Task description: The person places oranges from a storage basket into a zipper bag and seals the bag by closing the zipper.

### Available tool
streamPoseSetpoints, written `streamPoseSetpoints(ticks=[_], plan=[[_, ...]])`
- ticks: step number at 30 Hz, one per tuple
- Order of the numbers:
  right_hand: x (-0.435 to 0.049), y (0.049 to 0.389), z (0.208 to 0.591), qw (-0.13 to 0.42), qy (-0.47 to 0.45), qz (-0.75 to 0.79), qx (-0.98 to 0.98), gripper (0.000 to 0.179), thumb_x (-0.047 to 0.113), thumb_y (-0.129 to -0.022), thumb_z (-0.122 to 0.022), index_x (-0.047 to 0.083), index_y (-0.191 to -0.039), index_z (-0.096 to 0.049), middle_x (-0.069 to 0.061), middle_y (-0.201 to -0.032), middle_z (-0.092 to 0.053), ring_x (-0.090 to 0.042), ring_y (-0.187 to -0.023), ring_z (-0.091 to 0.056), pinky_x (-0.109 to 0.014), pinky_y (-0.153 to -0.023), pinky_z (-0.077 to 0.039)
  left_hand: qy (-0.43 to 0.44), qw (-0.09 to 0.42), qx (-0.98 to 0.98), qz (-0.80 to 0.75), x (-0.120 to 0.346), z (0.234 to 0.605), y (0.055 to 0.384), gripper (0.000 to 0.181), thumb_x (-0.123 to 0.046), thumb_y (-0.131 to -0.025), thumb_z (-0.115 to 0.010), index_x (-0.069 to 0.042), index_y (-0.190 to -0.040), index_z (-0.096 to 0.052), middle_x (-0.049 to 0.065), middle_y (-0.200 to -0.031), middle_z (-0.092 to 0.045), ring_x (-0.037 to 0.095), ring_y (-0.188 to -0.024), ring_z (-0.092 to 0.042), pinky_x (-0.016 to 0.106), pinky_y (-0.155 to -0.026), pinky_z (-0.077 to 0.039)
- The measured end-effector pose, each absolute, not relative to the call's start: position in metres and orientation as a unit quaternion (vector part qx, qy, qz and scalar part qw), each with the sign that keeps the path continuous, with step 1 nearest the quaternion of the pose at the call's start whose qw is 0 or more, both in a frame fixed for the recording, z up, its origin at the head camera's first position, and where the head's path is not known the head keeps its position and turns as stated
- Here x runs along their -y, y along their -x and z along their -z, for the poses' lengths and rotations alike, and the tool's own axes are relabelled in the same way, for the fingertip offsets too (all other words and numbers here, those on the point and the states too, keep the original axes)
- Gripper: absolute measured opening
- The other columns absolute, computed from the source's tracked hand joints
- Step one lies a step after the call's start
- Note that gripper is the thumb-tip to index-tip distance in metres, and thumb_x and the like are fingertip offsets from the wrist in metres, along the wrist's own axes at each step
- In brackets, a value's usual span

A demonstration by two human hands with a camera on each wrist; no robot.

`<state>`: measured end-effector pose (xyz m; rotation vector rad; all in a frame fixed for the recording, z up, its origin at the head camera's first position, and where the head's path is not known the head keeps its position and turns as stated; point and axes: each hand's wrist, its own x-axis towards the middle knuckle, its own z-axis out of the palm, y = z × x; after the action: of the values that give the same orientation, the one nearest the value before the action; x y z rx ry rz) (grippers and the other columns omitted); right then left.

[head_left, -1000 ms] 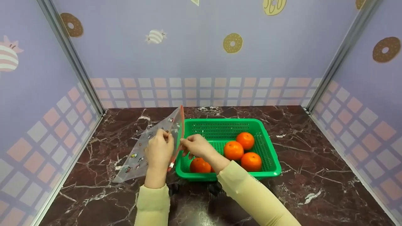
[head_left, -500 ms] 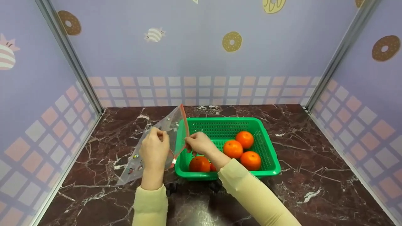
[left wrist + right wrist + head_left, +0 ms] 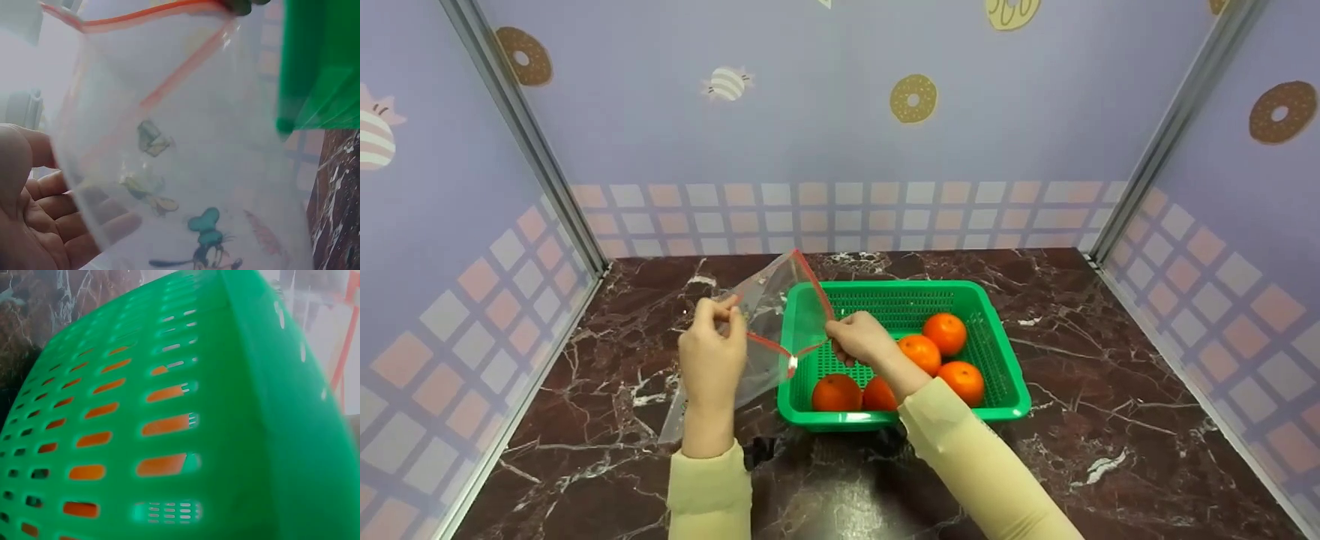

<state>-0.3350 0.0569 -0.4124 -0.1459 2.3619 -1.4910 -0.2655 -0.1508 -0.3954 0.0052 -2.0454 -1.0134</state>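
A clear zip bag [image 3: 754, 371] with a red zip edge and cartoon prints hangs at the left side of the green basket. Its mouth is spread apart. My left hand [image 3: 712, 367] pinches the near-left edge of the mouth. In the left wrist view, fingers of that hand [image 3: 45, 219] lie partly behind the clear film [image 3: 225, 146]. My right hand [image 3: 862, 341] pinches the other red edge, above the basket [image 3: 885, 286]. Several oranges [image 3: 945, 334] lie in the basket, mostly at its right and front. One orange [image 3: 837, 393] sits at the front-left corner.
A dark red marbled table [image 3: 1110, 390] carries the basket. Patterned purple panels [image 3: 825, 150] close off the back and both sides. The slotted basket wall [image 3: 225, 410] fills most of the right wrist view, with orange showing through it.
My left hand has moved left and toward me, and my right hand has moved right. The bag's mouth, nearly flat before, has been pulled apart and now overlaps the basket's left part.
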Motion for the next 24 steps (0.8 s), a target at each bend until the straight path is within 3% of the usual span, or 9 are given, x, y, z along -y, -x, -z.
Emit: streamPoseSetpoints(ticks=[3, 6, 13, 20, 24], plan=[[-0.057, 0.335, 0.414, 0.177, 0.054, 0.533, -0.826, 0.043, 0.020, -0.098, -0.052, 0.014, -0.057, -0.060, 0.002, -0.051, -0.052, -0.011, -0.043, -0.044, -0.024, -0.044, -0.035, -0.001, 0.408, 0.826, 0.390, 0.145, 0.399, 0.268, 0.016, -0.009, -0.097, -0.065, -0.002, -0.084, -0.058, 0.018, -0.079, -0.076, 0.016, -0.044, -0.047, 0.030, -0.047, -0.037], [-0.058, 0.334, 0.415, 0.172, 0.062, 0.541, -0.821, 0.040, 0.020, -0.099, -0.053, 0.012, -0.060, -0.061, 0.002, -0.053, -0.053, -0.010, -0.044, -0.045, -0.024, -0.044, -0.037, -0.015, 0.405, 0.828, 0.387, 0.142, 0.403, 0.271, 0.018, -0.012, -0.098, -0.065, -0.005, -0.083, -0.057, 0.015, -0.069, -0.070, 0.020, -0.048, -0.052, 0.036, -0.049, -0.040], [-0.063, 0.327, 0.416, 0.157, 0.078, 0.549, -0.817, 0.038, 0.028, -0.105, -0.058, 0.010, -0.073, -0.068, 0.000, -0.063, -0.059, -0.013, -0.051, -0.050, -0.029, -0.053, -0.045, -0.038, 0.402, 0.828, 0.389, 0.138, 0.406, 0.274, 0.020, -0.017, -0.098, -0.065, -0.005, -0.083, -0.057, 0.014, -0.070, -0.071, 0.030, -0.054, -0.061, 0.045, -0.053, -0.046], [-0.074, 0.314, 0.413, 0.126, 0.085, 0.580, -0.800, 0.032, 0.029, -0.106, -0.058, 0.005, -0.093, -0.075, -0.001, -0.064, -0.061, -0.012, -0.051, -0.052, -0.032, -0.058, -0.052, -0.031, 0.401, 0.826, 0.394, 0.136, 0.407, 0.275, 0.020, -0.017, -0.100, -0.063, -0.005, -0.085, -0.058, 0.014, -0.071, -0.071, 0.030, -0.053, -0.062, 0.044, -0.052, -0.046], [-0.078, 0.305, 0.416, 0.094, 0.098, 0.573, -0.808, 0.022, 0.023, -0.104, -0.060, 0.006, -0.098, -0.074, -0.007, -0.075, -0.067, -0.015, -0.057, -0.058, -0.030, -0.061, -0.053, -0.030, 0.397, 0.829, 0.393, 0.136, 0.408, 0.274, 0.021, -0.017, -0.101, -0.062, -0.005, -0.084, -0.058, 0.013, -0.068, -0.068, 0.025, -0.049, -0.056, 0.038, -0.049, -0.041]])
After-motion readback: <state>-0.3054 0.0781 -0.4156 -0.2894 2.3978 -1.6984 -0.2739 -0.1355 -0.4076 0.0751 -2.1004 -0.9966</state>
